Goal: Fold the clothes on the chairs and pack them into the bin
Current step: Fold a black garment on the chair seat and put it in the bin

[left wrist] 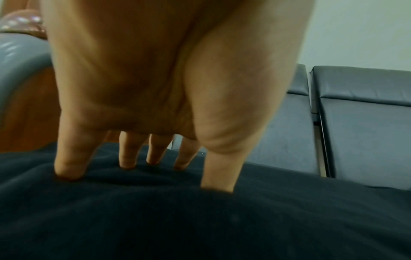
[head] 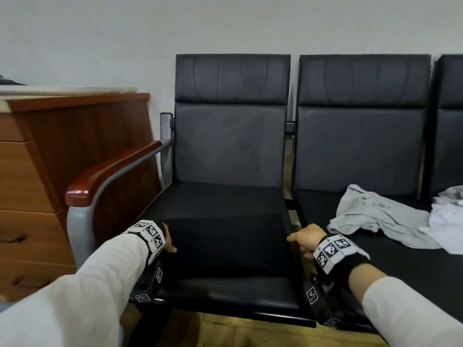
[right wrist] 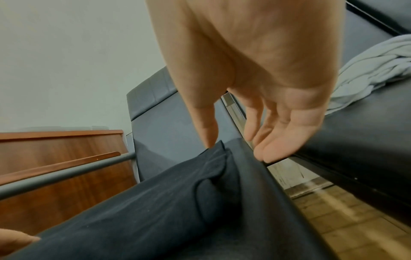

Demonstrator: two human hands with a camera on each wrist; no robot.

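A folded black garment (head: 225,241) lies flat on the front half of the left chair's seat (head: 225,196). My left hand (head: 169,242) is at its left edge; in the left wrist view that hand (left wrist: 198,176) presses straight fingertips (left wrist: 68,172) down into the dark cloth (left wrist: 200,219). My right hand (head: 303,237) is at the garment's right edge. Seen from the right wrist, this hand (right wrist: 235,151) has its thumb tip on the cloth's corner (right wrist: 218,149), and its relaxed fingers (right wrist: 266,154) hang by the seat's edge. A crumpled grey garment (head: 370,216) and a white one (head: 448,229) lie on the middle seat (head: 413,271).
A wooden cabinet (head: 50,159) stands close on the left, beside the chair's wood-topped armrest (head: 112,169). A narrow gap (right wrist: 289,176) separates the two seats, with wooden floor below. No bin shows in any view.
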